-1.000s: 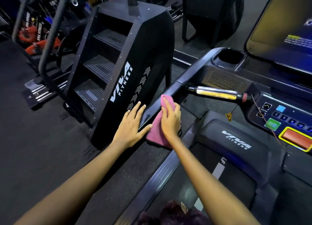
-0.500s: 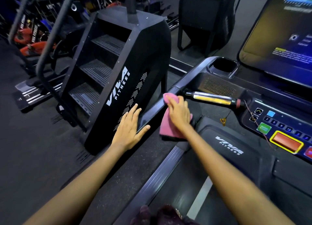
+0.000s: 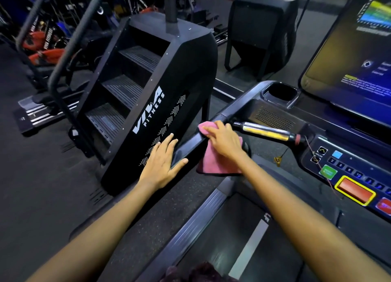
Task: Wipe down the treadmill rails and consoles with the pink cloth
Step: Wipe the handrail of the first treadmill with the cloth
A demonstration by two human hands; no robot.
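Right hand (image 3: 225, 140) presses folded pink microfibre cloth (image 3: 213, 161) onto black treadmill side rail (image 3: 190, 143), fingers flat for contact; left hand (image 3: 161, 164), fingers released, steadies rail.

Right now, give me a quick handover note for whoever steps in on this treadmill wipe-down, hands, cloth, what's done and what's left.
Right hand: flat on the pink cloth, pressing it onto the left rail near where it joins the console.
Left hand: open, fingers spread, resting on the same rail just below the cloth.
Done: cannot tell from this picture how much is already wiped; the cloth sits at the rail's upper part.
Left: judging by where the cloth is, likely the console, the cup holder, the grip bar and the button panel. The right rail is out of view.
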